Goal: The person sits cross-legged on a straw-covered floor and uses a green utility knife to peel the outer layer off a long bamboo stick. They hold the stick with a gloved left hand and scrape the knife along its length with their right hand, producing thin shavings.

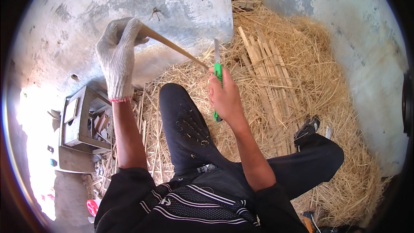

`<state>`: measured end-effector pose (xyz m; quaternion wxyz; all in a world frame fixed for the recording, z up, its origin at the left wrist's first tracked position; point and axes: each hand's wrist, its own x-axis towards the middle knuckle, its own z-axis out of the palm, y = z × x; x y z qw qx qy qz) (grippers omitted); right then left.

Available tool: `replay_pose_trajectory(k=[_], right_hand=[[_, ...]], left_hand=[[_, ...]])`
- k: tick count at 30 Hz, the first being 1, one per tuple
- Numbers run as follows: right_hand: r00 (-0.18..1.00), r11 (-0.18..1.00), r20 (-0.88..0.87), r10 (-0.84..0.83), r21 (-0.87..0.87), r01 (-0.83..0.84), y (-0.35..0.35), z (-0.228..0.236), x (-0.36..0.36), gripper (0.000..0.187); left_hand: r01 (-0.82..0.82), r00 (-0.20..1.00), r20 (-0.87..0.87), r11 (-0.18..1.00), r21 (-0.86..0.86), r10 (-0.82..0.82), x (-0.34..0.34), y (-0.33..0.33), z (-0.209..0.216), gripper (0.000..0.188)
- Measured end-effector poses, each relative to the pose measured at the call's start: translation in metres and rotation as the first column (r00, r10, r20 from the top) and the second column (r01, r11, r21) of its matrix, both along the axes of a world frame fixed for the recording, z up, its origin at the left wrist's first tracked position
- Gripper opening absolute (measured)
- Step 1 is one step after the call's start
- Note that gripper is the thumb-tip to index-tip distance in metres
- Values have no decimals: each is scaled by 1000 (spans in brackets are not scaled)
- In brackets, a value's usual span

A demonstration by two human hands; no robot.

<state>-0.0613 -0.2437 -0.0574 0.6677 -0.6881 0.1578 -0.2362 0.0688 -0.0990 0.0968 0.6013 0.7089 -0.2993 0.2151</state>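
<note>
Tan strip [170, 44] was up in air before us. Its long way slanted, in our view, from top left down to right. Gloved left hand [115, 54] held top end. Bare right hand [226, 97] gripped green knife [218, 72], blade pointing away from us, and hid low end; we couldn't tell if it pinched strip too. More strips [269, 71] lay on straw [310, 56], right. Wooden box [76, 118] stood left.

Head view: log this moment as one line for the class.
left hand: gloved, holding thin strip; right hand: bare, holding green cutter; pale strips: lying on straw
</note>
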Motion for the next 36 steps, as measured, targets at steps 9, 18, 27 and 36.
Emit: replay_pose_trajectory(k=[9, 18, 27, 36], right_hand=[[999, 935, 4, -47, -352, 45, -3, 25, -16, 30], [999, 882, -36, -16, -472, -3, 58, 20, -24, 21], [979, 892, -198, 50, -433, -133, 51, 4, -13, 21], [943, 780, -255, -214, -625, 8, 28, -79, 16, 15]], left_hand=[[196, 980, 6, 980, 45, -197, 7, -2, 4, 17], [79, 971, 222, 995, 56, -90, -56, 24, -48, 13], [141, 971, 184, 988, 63, -150, -66, 39, -53, 14], [64, 976, 209, 998, 8, -64, -64, 40, -65, 13]])
